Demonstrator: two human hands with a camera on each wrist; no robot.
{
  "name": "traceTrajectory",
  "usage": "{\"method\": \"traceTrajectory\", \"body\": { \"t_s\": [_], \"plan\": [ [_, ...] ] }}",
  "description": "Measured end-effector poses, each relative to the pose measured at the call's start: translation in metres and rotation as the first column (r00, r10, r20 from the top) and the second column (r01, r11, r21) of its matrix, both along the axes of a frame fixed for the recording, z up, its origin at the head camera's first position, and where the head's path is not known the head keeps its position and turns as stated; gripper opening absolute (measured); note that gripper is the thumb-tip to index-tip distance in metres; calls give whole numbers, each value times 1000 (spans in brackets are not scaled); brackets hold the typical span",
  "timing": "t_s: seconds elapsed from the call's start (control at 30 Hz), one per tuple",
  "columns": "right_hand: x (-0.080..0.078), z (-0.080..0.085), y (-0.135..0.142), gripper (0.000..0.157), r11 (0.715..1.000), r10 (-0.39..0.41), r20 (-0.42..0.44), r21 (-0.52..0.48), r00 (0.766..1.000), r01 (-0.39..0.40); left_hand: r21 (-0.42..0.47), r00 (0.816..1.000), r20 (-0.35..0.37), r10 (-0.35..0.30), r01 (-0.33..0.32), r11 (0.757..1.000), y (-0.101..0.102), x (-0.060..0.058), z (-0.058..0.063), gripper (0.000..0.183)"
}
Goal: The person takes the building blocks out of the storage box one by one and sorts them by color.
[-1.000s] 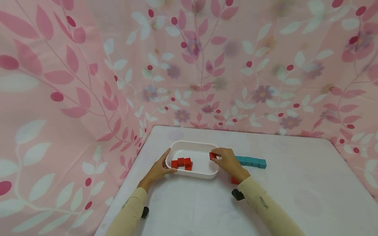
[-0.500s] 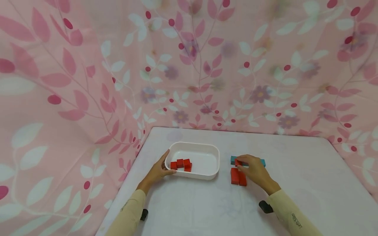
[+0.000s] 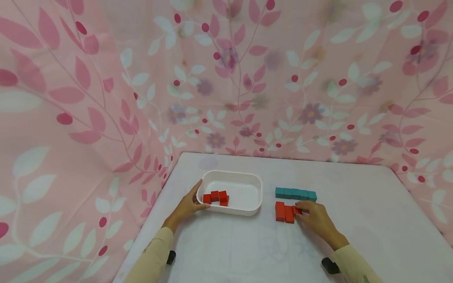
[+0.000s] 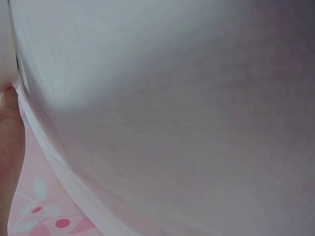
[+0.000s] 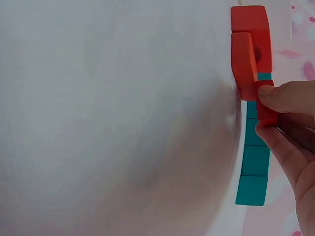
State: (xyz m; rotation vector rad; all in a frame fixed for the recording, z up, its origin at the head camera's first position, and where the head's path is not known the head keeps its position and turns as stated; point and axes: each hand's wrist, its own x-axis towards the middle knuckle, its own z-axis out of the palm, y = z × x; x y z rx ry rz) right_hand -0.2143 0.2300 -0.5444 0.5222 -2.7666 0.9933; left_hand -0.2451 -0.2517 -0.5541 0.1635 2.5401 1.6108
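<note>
My left hand [image 3: 187,206] grips the left end of a white tray [image 3: 247,211], thumb over the near rim and fingers along its side. Several red cubes [image 3: 214,195] lie inside the tray at its left. My right hand [image 3: 318,220] pinches a small red cube [image 3: 296,210] between thumb and fingers; in the right wrist view the red cube [image 5: 266,103] shows at the fingertips. It is right at the end of two longer red blocks [image 3: 289,214], which lie side by side. Behind them runs a straight row of teal cubes [image 3: 295,193].
The table [image 3: 230,251] has a pale cloth over it. Its left edge falls away beside the left forearm. A pink floral curtain [image 3: 226,78] rises behind the table and on the left. Black wrist devices [image 3: 330,266] sit under both forearms.
My right hand has carried the red cube from over the tray's right end, past the teal row, to beside the red blocks. The left hand keeps its grip on the tray.
</note>
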Motion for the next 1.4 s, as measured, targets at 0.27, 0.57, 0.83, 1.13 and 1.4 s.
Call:
{"method": "traceTrajectory", "body": {
  "t_s": [0.27,0.57,0.83,1.13,1.4],
  "plan": [
    [3,-9,0,35,1000,-19,29,3,999,18,1,1000,8,21,-21,1000,1,0,-1,112],
    [4,-12,0,35,1000,-23,33,4,999,23,15,1000,-9,4,-4,1000,0,2,2,109],
    [2,-4,-2,43,998,2,27,65,1000,-4,22,1000,-7,-1,1,1000,-1,1,-1,109],
    [-7,24,-25,30,998,64,-101,-1,993,-64,8,1000,-2,7,-7,1000,0,3,0,109],
    [-22,41,-84,35,986,120,-56,-111,991,-126,11,1000,-9,5,-5,1000,1,1,-1,107]
  ]
}}
